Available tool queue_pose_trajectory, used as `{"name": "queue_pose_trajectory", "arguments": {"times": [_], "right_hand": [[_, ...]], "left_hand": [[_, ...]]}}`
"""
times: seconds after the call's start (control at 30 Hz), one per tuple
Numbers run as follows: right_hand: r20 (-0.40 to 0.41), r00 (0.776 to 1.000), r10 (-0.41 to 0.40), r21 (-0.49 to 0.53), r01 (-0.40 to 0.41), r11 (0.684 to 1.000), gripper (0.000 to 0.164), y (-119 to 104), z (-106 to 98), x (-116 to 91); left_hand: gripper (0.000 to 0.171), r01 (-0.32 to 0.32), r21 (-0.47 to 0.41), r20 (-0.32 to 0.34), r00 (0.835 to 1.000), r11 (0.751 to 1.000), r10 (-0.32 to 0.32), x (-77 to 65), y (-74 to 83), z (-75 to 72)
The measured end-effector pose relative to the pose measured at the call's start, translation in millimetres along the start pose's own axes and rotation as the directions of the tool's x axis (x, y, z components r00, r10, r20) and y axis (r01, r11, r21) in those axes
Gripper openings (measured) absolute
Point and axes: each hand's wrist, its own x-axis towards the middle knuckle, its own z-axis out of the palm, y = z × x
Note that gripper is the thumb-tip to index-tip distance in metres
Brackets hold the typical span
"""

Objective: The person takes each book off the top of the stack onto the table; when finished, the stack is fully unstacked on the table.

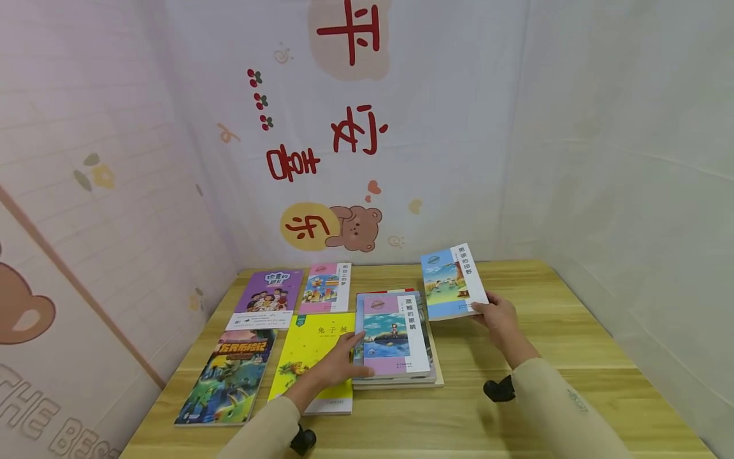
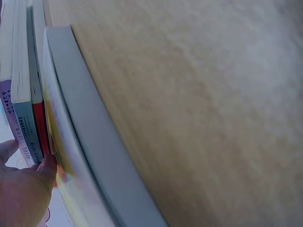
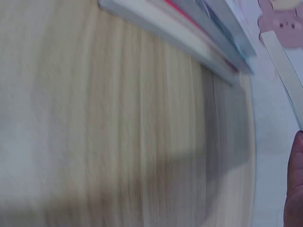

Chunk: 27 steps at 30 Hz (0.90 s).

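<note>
While the right hand (image 1: 500,320) pinches a blue book (image 1: 444,284), the spread left hand (image 1: 337,365) touches stacked books (image 1: 395,338).

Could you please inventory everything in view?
Table: one, tan, lower half of view.
Stack: at least three books, pink-white topmost, middle of table.
Blue book: one, blue-white, raised right of stack.
Purple book: one, purple-white, back left.
Pink book: one, pink-white, right of purple.
Dinosaur book: one, multicoloured, front left.
Yellow book: one, yellow, left of stack.
Walls: three, pale, behind and beside table.
Prints: many, multicoloured, on walls.
Wrist devices: two, black, one per wrist.
Sleeves: two, cream, on forearms.
Left hand: one, bare, at stack's left edge.
Right hand: one, bare, holding blue book.
</note>
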Motion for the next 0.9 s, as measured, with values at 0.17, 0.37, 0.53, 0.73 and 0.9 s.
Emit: {"name": "queue_pose_trajectory", "arguments": {"times": [0.17, 0.37, 0.53, 0.73, 0.9], "right_hand": [[-0.041, 0.999, 0.03, -0.02, -0.031, 0.999, 0.064, 4, -16, 16], [-0.042, 0.998, 0.05, -0.068, -0.052, 0.996, 0.061, 16, -20, 36], [-0.01, 0.999, 0.045, -0.094, -0.046, 0.995, 0.059, 21, -16, 52], [0.054, 0.998, 0.033, -0.42, -0.007, 0.907, 0.071, 18, -14, 56], [0.127, 0.992, 0.006, -0.438, 0.05, 0.897, 0.075, 18, -1, 51]], "left_hand": [[0.094, 0.016, -0.014, 0.009, 1.0, 1.0, -0.016, 3.0, 0.2, 1.0], [0.093, 0.026, -0.027, 0.013, 1.0, 0.999, -0.026, 3.7, 0.2, 1.5], [0.092, 0.032, -0.022, 0.012, 0.999, 0.999, -0.032, 3.0, 1.6, 1.9], [0.092, 0.023, -0.021, 0.018, 1.0, 1.0, -0.023, 2.3, 2.5, 2.5], [0.092, 0.027, -0.011, 0.009, 1.0, 1.0, -0.027, 2.7, 0.4, 1.2]]}}
